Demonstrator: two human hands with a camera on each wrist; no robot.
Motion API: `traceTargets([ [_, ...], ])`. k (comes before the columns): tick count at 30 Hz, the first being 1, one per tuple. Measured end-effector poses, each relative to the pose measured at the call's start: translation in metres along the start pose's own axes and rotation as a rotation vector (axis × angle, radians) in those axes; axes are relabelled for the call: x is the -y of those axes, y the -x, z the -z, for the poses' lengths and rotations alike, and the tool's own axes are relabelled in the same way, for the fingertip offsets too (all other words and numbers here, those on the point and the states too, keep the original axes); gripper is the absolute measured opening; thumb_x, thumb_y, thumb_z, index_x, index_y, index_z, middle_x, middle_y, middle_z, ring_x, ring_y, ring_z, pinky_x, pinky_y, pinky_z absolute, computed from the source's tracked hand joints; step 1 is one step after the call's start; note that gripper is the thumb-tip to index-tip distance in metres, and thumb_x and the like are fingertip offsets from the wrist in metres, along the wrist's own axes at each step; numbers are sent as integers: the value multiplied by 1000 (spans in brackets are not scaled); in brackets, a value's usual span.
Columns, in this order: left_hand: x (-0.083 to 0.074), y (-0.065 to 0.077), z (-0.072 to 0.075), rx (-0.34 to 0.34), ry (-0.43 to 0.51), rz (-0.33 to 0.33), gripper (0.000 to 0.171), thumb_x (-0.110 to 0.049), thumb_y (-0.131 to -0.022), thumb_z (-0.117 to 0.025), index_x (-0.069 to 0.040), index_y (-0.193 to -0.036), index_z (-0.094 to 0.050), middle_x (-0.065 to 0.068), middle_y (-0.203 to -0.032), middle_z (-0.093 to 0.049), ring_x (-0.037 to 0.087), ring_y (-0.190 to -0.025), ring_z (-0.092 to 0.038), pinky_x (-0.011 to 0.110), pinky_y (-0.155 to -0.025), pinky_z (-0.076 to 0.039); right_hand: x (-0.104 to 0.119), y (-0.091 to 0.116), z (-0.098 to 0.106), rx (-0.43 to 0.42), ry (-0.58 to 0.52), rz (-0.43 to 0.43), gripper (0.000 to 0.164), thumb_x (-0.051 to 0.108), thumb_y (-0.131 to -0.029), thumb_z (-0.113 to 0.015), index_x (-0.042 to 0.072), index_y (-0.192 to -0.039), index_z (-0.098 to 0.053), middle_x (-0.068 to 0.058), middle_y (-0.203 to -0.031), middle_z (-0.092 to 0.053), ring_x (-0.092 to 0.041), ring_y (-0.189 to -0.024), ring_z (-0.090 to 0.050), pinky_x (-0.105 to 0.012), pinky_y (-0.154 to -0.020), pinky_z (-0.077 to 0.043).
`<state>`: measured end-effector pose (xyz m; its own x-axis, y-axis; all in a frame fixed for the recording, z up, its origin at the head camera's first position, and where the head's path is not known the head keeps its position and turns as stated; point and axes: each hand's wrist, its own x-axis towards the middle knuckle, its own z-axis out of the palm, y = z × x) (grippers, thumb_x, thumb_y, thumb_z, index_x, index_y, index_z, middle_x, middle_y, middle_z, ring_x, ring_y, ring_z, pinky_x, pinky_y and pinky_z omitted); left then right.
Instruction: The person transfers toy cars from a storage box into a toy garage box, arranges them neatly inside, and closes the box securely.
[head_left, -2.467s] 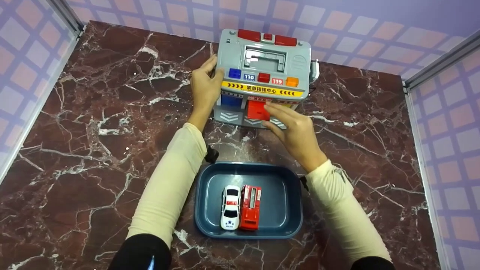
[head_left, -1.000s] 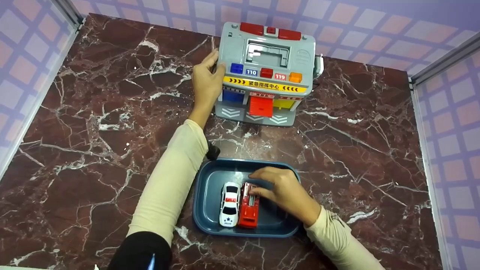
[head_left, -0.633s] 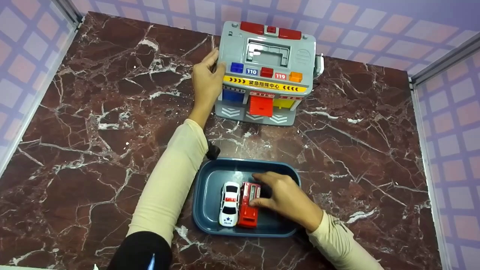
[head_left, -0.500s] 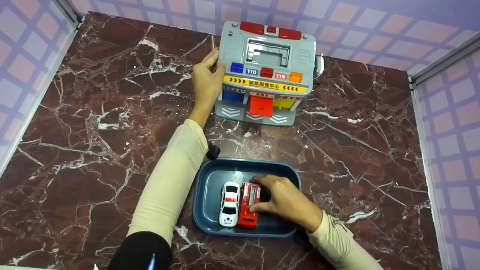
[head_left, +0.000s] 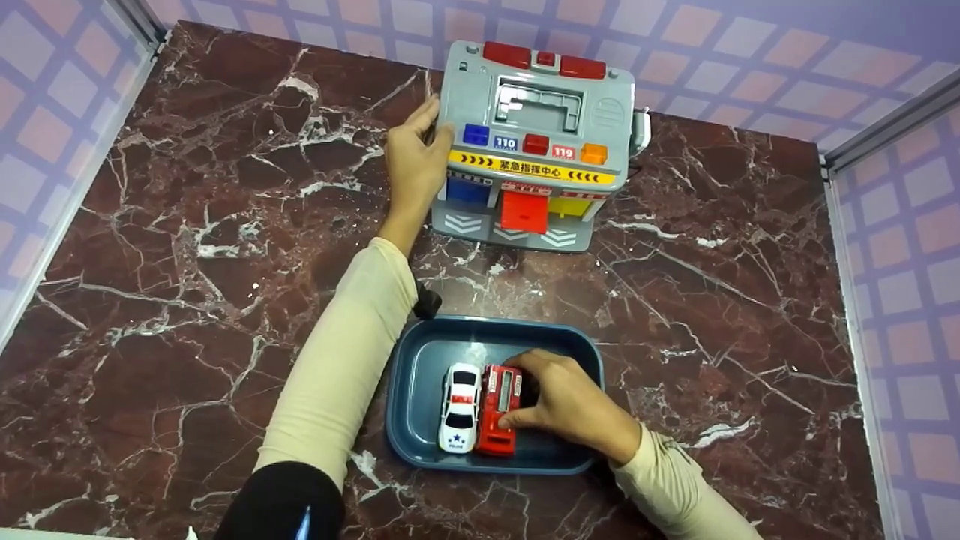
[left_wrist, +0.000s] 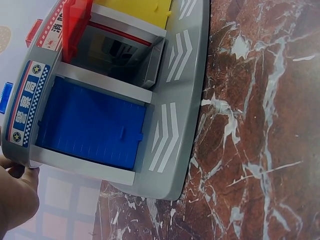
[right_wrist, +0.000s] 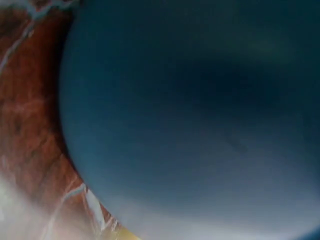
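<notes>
A grey toy emergency station point(head_left: 469, 105) stands at the back. My left hand point(head_left: 415, 161) holds its left side, thumb at the front edge, other fingers partly hidden. In the left wrist view, the station's red door point(left_wrist: 75, 27) is swung up from a dark opening; the blue door point(left_wrist: 92, 122) beside it is down. Nearer me, a blue tray point(head_left: 420, 367) holds a white toy police car point(head_left: 459, 431) and, beside it, a red toy fire truck point(head_left: 496, 439). My right hand point(head_left: 577, 401) grips the fire truck between thumb and fingers; some fingertips are hidden.
The brown marbled table point(head_left: 225, 315) runs back to a purple checked wall point(head_left: 345, 30), with side panels left and right. The tray's wall point(right_wrist: 165, 125) fills most of the right wrist view, blurred and close.
My right hand has come from the raised red door down into the tray and closed round the fire truck. The left hand has stayed on the station. The police car remains in place.
</notes>
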<state>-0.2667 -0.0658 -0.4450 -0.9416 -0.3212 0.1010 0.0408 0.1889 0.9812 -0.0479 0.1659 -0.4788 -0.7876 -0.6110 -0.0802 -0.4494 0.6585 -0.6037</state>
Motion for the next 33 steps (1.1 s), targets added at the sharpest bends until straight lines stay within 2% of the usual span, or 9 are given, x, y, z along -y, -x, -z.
traceTargets([
  [8,1,1,-1,7,0,-1,39,-5,-95,-64,3,-133,-57,11,-143,-57,13,-137,-50,5,-109,-31,3,1,-1,-40,-42,-17,63,37,-60,-95,9,-110,-69,1,-98,-70,-13,-85,-65,-30,-77,-59],
  [14,1,1,0,3,-11,-12,39,-5,-95,-64,3,-133,-58,11,-143,-57,12,-136,-51,5,-109,-31,4,2,0,-63,-64,-4,57,32,-63,-95,9,-110,-72,-1,-102,-74,-13,-92,-69,-31,-83,-60],
  [21,0,0,0,10,6,-7,40,-4,-95,-65,4,-133,-57,11,-143,-56,13,-136,-51,4,-109,-31,5,3,3,-66,-92,-45,53,28,-64,-94,11,-109,-71,-2,-97,-76,-14,-80,-72,-30,-71,-62],
  [26,0,-1,-1,14,7,-8,39,-4,-95,-64,4,-133,-57,11,-144,-56,13,-137,-50,4,-109,-31,4,4,5,-88,-120,-22,53,24,-65,-93,10,-112,-71,-2,-106,-74,-15,-92,-70,-34,-79,-62],
  [30,2,-1,0,13,7,-6,40,-4,-95,-64,3,-133,-57,12,-144,-56,13,-137,-50,4,-109,-30,3,6,9,-101,-127,13,54,25,-66,-91,14,-115,-71,1,-114,-71,-13,-104,-66,-35,-90,-59],
  [33,3,-1,0,11,12,-4,40,-4,-95,-64,3,-133,-57,12,-144,-55,14,-137,-50,4,-109,-31,3,6,13,-102,-138,25,54,24,-68,-90,17,-118,-71,3,-118,-70,-13,-108,-65,-36,-92,-57],
])
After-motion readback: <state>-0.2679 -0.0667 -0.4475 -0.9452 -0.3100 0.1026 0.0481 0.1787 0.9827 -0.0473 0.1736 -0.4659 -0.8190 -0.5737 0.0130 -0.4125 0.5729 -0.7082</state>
